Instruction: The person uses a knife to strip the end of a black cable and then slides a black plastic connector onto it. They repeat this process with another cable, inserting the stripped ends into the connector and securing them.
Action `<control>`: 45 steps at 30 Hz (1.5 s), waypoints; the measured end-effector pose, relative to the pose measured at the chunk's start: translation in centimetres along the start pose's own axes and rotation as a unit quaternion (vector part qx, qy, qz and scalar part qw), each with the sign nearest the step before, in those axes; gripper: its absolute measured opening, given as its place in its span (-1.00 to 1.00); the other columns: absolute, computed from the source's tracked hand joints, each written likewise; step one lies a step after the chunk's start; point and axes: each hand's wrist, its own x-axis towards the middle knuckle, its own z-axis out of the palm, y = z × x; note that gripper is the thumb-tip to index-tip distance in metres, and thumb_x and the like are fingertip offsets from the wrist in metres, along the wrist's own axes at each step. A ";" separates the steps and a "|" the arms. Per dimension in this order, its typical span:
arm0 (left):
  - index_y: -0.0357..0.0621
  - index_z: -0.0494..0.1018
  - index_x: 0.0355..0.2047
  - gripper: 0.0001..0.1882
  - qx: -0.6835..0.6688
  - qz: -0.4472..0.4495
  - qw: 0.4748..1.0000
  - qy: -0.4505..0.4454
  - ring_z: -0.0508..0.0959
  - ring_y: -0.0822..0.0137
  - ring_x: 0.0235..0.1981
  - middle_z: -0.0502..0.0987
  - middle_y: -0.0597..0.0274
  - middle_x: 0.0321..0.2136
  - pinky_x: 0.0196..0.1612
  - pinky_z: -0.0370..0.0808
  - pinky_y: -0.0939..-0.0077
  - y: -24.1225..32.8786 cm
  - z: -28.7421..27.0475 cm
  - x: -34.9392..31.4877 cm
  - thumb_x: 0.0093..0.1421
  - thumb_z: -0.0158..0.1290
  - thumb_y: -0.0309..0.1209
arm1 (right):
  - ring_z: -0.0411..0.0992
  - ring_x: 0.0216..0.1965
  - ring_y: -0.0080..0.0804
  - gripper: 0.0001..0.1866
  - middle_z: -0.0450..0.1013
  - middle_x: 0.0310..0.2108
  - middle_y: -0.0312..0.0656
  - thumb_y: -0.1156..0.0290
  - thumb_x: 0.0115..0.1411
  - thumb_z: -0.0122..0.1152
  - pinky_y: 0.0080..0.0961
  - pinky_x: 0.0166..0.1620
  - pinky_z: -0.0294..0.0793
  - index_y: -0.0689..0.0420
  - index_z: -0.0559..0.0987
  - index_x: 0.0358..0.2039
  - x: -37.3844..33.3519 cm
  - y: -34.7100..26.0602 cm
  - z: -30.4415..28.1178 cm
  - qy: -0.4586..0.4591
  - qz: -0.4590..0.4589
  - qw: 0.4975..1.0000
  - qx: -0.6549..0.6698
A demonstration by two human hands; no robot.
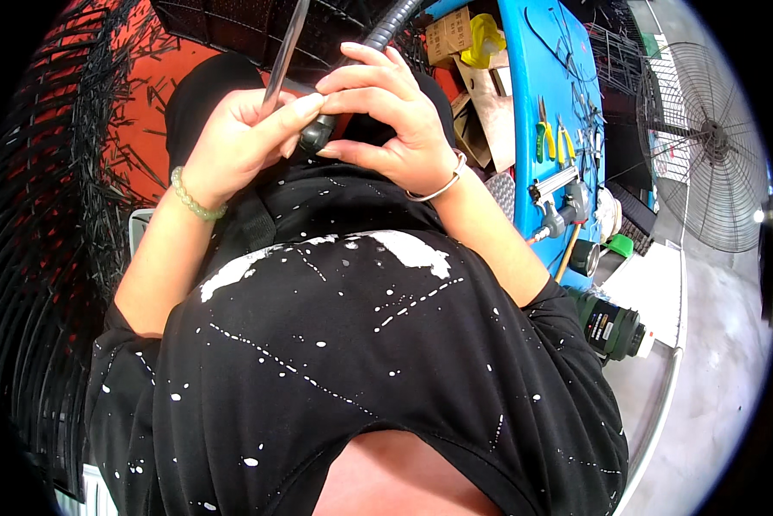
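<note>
my left hand is closed around a slim metal rod, which slants up and away from me, held between the thumb and bent fingers. my right hand is curved, its fingertips resting at the tip of my left thumb; the thumb lies lower, beside a black rounded end piece that sits between my two hands. i cannot tell whether my right hand is really gripping that piece. a black ribbed length runs up behind my right fingers, and how it joins the rounded end is hidden. all this is above my lap, just beyond my black shirt with its white flecks

on my left wrist is a pale green beaded bracelet, on my right a metal bangle. to my left, black strips lie scattered over a red surface. to my right, the blue counter carries green-and-yellow pliers, yellow-handled pliers and a grey power tool. a yellow bag lies by a cardboard box, and a large round fan stands beyond the counter
</note>
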 end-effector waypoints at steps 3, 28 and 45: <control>-0.15 0.52 -0.50 -0.71 -0.021 0.029 0.999 0.011 0.20 0.71 -0.73 0.35 0.53 -0.71 -0.67 0.07 0.74 0.0 0.4 0.1 0.31 0.07 -0.25 | 0.26 0.24 -0.16 -0.59 0.49 -0.07 -0.39 0.20 -0.11 0.49 0.10 0.28 -0.04 -0.09 0.61 -0.19 0.0 -0.2 0.0 -0.005 0.005 1.000 -0.014; -0.14 0.46 -0.66 -0.65 -0.105 0.057 0.992 -0.030 0.25 0.67 -0.73 0.38 0.46 -0.74 -0.64 0.12 0.73 -2.5 -0.6 0.7 0.23 0.14 -0.28 | 0.07 0.27 -0.06 -0.59 0.27 0.07 -0.03 0.27 0.08 0.20 -0.09 0.37 -0.27 0.15 0.43 -0.08 0.6 -1.2 2.8 0.058 0.098 0.993 0.031; -0.07 0.36 -0.66 -0.65 -0.115 0.093 0.988 -0.042 0.17 0.68 -0.77 0.32 0.47 -0.76 -0.69 0.05 0.71 -3.5 -0.3 1.0 0.28 0.06 -0.32 | 0.08 0.29 -0.09 -0.71 0.22 0.17 -0.06 0.35 0.27 0.06 -0.21 0.35 -0.12 0.17 0.47 -0.04 0.8 -1.9 2.8 0.090 0.137 0.986 0.017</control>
